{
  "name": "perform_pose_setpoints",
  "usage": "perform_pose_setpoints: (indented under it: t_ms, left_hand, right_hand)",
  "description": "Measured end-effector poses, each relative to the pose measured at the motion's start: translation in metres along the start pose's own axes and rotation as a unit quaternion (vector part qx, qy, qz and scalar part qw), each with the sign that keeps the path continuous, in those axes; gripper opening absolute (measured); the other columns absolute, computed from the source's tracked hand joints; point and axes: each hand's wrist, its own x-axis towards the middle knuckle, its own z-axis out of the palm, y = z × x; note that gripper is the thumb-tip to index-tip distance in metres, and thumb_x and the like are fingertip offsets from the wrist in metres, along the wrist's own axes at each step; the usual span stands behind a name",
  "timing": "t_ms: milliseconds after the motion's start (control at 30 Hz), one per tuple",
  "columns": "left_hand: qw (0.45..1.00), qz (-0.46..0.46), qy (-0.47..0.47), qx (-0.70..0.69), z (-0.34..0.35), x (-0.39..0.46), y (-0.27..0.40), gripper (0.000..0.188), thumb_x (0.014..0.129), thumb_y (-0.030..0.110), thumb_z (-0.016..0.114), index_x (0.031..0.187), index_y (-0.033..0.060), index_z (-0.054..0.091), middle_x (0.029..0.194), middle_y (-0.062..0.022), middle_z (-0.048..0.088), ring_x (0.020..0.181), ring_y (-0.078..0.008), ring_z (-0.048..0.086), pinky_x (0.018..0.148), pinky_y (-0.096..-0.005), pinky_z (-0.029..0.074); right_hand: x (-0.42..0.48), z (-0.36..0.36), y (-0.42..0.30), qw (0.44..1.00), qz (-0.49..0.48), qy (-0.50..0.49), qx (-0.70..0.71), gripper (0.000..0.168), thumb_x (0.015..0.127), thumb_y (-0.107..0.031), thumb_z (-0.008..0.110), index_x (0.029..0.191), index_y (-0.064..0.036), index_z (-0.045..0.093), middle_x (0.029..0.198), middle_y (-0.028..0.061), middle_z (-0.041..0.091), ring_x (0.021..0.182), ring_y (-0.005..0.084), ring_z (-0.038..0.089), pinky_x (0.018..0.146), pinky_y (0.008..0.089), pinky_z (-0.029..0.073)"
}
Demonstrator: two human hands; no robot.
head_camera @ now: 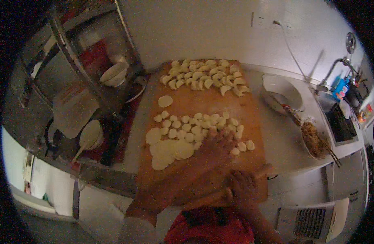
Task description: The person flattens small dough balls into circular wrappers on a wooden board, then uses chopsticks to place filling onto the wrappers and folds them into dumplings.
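A wooden board (202, 102) lies before me, with many small dough pieces (187, 119) across its middle. My left hand (219, 141) reaches over them from the lower left, palm down and blurred. Whether its fingers have hold of a piece is unclear. Near the board's front edge, my right hand (242, 184) is closed around a wooden rolling pin (209, 197), which slants up to the right. Flat round dough wrappers (170, 152) overlap at the left, and one wrapper (165, 101) lies apart farther back. Folded dumplings (205, 74) crowd the far end.
To the right stand a white bowl (281, 88) and a dish of filling (312, 140) with chopsticks (330, 152). Beyond them are a sink (339, 122) and a faucet (336, 62). At left, a rack holds a bowl (115, 74); another pale bowl (92, 134) sits lower.
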Motion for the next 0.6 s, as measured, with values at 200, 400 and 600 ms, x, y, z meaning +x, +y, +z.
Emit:
perform_pose_setpoints:
  t_ms: [200,400,600]
  left_hand:
    - [0.994,-0.110,-0.022,-0.021,-0.035,-0.027,-0.004,0.067,0.099,0.054,0.058,0.150,0.0116,0.047,0.162,-0.0148,0.038,0.155,-0.0343,0.026,0.116,-0.0722,0.025]
    - [0.969,-0.189,0.079,-0.139,-0.046,-0.122,-0.003,0.064,0.099,0.051,0.058,0.148,0.0107,0.049,0.159,-0.0152,0.040,0.152,-0.0343,0.029,0.115,-0.0698,0.028]
    - [0.898,-0.298,0.171,-0.276,-0.063,-0.176,0.005,0.061,0.099,0.048,0.058,0.146,0.0098,0.050,0.157,-0.0156,0.042,0.149,-0.0343,0.032,0.114,-0.0673,0.030]
  right_hand:
    - [0.010,-0.032,0.006,0.994,-0.082,-0.071,-0.020,0.054,0.087,-0.040,0.074,0.133,-0.012,0.063,0.132,0.0132,0.063,0.125,0.0349,0.058,0.115,0.0569,0.036]
    - [0.008,-0.025,0.037,0.990,-0.109,-0.060,-0.071,0.047,0.084,-0.035,0.076,0.125,-0.014,0.067,0.114,0.0105,0.066,0.112,0.0356,0.063,0.110,0.0567,0.043]
    - [0.027,-0.015,0.023,0.983,-0.171,-0.016,-0.064,0.036,0.088,-0.031,0.071,0.120,-0.015,0.068,0.119,0.0113,0.067,0.115,0.0356,0.064,0.111,0.0546,0.043]
